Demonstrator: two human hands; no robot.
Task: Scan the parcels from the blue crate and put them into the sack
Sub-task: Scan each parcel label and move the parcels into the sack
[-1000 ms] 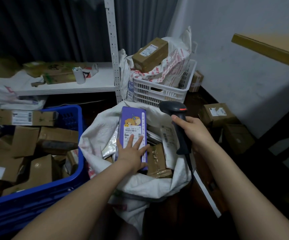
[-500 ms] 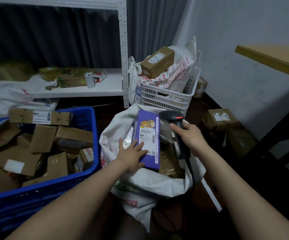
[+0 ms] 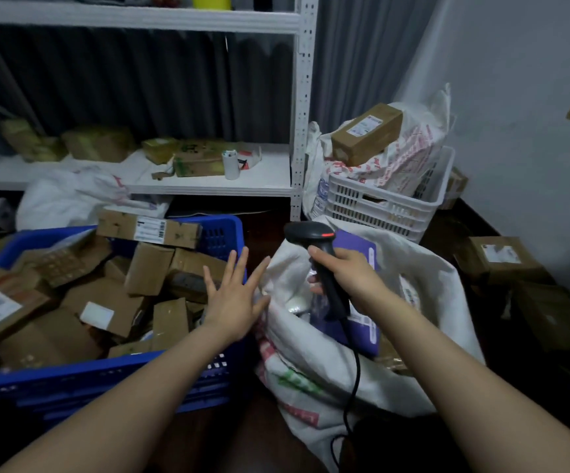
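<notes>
The left hand (image 3: 234,302) is in the middle of the frame, over the right edge of the blue crate (image 3: 106,373), with its fingers (image 3: 230,268) spread wide and holding nothing. The right hand (image 3: 348,274) is wrapped tight around the handle of the black scanner (image 3: 314,254), just over the mouth of the white sack (image 3: 440,302) at the right. A purple parcel (image 3: 362,329) lies inside the sack, partly hidden by that hand. The crate at the lower left is piled high with brown parcels (image 3: 147,268), all leaning on each other. Pulling one out could make others slide or fall over the edge. The scanner's cord (image 3: 355,377) hangs across the sack and could snag on a parcel going in.
</notes>
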